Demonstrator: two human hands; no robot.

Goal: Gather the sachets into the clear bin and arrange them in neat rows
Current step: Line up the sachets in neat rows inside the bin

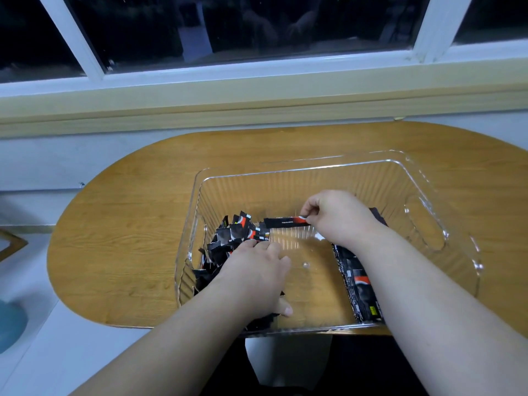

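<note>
A clear ribbed plastic bin [428,201] stands on the oval wooden table [128,224]. Several black-and-red stick sachets stand bunched at the bin's left side [237,232]. My left hand [257,275] rests on that bunch, fingers curled over the sachets. My right hand [337,215] pinches one end of a single sachet [285,222] held level above the bin's floor. Under my right forearm a row of sachets [360,284] lies flat along the bin's right side. The middle of the bin floor is bare.
A cream windowsill and a dark window [257,30] run along the wall behind the table. The table's front edge is close to my body. A blue round object [11,324] sits low at the far left, off the table.
</note>
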